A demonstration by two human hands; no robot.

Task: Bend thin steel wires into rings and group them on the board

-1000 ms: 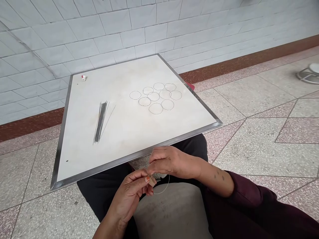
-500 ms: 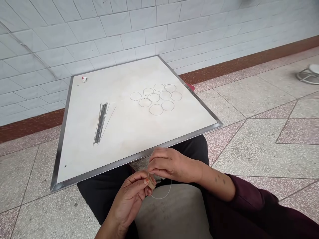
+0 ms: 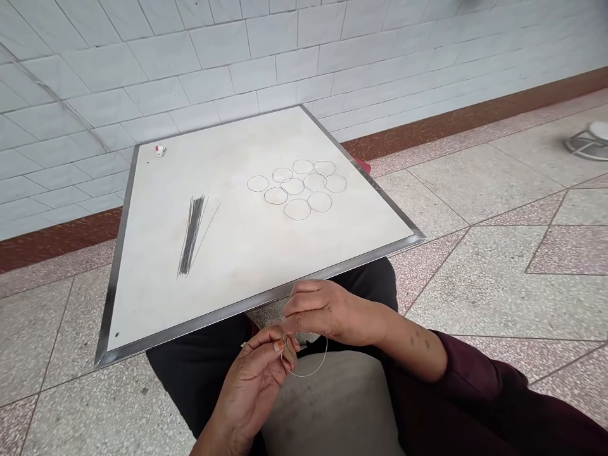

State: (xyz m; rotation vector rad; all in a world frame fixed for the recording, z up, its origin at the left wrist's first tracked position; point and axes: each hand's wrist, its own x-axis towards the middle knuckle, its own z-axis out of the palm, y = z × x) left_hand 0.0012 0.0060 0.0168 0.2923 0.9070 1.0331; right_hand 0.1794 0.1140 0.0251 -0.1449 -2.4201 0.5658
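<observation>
A thin wire loop (image 3: 311, 375) hangs in front of my lap, its ends between my two hands. My left hand (image 3: 256, 373) pinches the loop near its thumb and also has a small brown piece (image 3: 289, 352) at its fingers. Close against those fingertips, my right hand (image 3: 316, 310) is closed on the wire, its own fingertips partly hidden. On the white board (image 3: 237, 253) several wire rings (image 3: 297, 209) lie grouped at the right. A bundle of straight dark wires (image 3: 190, 237) rests on the left side, with one wire apart from it.
The board has a metal edge (image 3: 199, 322) just beyond my hands. A small red and white object (image 3: 160, 151) sits at its far left corner. Behind stands a tiled wall (image 3: 266, 38); a round stool (image 3: 591, 140) is on the floor far right.
My right hand has shifted slightly, its fingertips closer to my left hand's. The wire loop has moved up a little. A small dark speck on the board's near left has moved slightly.
</observation>
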